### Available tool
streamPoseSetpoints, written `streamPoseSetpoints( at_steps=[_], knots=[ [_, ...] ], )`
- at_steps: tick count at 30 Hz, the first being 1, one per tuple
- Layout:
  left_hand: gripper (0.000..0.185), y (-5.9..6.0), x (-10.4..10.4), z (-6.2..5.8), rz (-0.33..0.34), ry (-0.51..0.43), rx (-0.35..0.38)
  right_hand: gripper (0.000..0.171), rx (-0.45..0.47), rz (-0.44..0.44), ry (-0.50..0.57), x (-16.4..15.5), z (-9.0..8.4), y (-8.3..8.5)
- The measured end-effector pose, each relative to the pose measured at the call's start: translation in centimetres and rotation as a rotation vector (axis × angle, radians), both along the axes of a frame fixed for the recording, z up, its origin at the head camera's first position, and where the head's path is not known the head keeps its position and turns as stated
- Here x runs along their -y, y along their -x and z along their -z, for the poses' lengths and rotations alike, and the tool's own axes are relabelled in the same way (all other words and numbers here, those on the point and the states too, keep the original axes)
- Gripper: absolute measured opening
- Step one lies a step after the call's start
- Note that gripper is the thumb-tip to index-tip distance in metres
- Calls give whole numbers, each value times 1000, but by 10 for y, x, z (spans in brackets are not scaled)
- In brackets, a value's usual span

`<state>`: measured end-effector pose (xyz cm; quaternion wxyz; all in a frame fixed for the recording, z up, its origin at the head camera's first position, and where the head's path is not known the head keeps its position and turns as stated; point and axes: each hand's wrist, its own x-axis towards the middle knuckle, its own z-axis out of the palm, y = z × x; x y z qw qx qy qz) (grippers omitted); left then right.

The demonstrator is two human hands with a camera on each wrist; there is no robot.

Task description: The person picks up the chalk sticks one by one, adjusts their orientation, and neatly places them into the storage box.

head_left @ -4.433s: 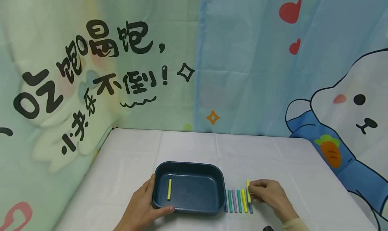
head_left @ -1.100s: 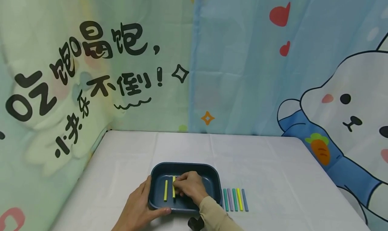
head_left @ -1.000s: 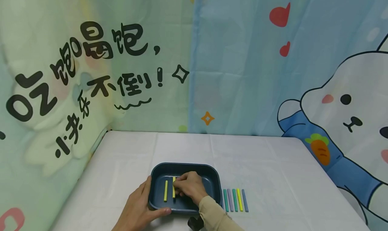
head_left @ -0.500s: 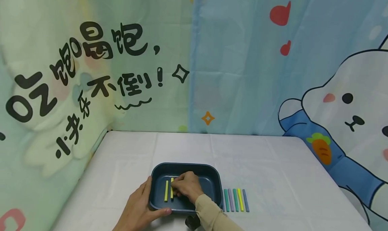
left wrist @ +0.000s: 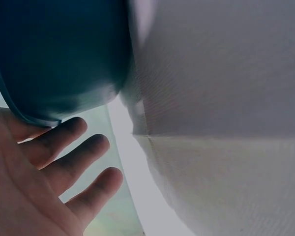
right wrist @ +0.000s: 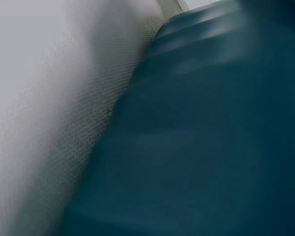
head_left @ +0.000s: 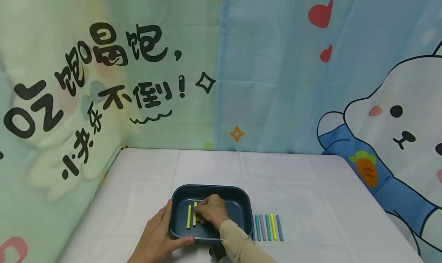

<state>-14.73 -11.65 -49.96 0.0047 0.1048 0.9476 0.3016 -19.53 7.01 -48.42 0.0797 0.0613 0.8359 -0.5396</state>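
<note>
A yellow stick (head_left: 195, 219) is lying inside the dark blue tray (head_left: 241, 201), just beside a second yellow stick (head_left: 188, 216) and parallel to it. The right hand (head_left: 211, 211) is reaching into the tray, its curled fingertips pinching the first stick at its right side. The left hand (head_left: 159, 236) is gripping the tray's near left corner, thumb lying along the front rim and fingers lying against the outer wall; in the left wrist view those fingers (left wrist: 64, 147) are spreading out under the tray's wall (left wrist: 64, 54). The right wrist view is showing only blurred tray wall and cloth. To the right of the tray, a row of five sticks (head_left: 266, 227) in green, purple, yellow and blue is lying side by side on the white tabletop (head_left: 310, 194). A printed cartoon curtain (head_left: 276, 71) is hanging behind.
</note>
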Motion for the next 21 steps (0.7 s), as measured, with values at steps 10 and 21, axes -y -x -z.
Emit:
streamPoseSetpoints(
  at_steps=[10,21],
  knots=[
    [129,0,-1,-1,-2,-3,15,4,-2,4,-14,0,-1,0],
    [129,0,-2,-2,-11,18,38,10,-17,-19,6,-2,-10,-2]
  ],
)
